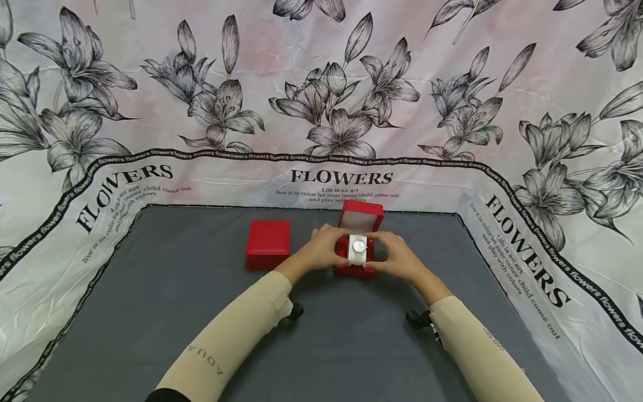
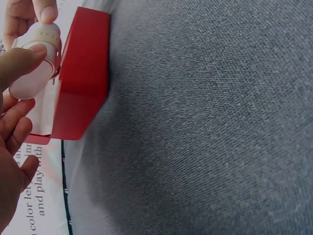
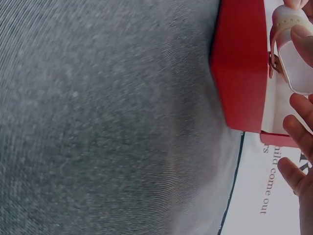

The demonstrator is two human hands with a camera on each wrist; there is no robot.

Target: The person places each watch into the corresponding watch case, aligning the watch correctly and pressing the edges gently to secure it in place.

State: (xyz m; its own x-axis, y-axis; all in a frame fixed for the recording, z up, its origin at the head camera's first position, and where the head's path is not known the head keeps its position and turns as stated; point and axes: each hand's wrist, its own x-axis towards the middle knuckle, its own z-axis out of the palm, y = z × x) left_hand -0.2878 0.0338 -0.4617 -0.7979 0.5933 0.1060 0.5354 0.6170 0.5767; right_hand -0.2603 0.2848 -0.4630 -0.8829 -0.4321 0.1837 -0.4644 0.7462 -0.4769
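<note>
Between both hands is a wristwatch with a pale dial and light strap, wrapped round a white cushion. My left hand pinches one end of the cushion, and my right hand pinches the other. Just behind and under them stands an open red watch box, its lid raised to show a pale lining. Both wrist views show the strap with its holes, the thumbs on the cushion and the red box wall alongside.
To the left of the hands sits a second red box, lid down. A dark grey cloth covers the work surface. Behind it and along the sides runs a white flower-printed sheet with lettering.
</note>
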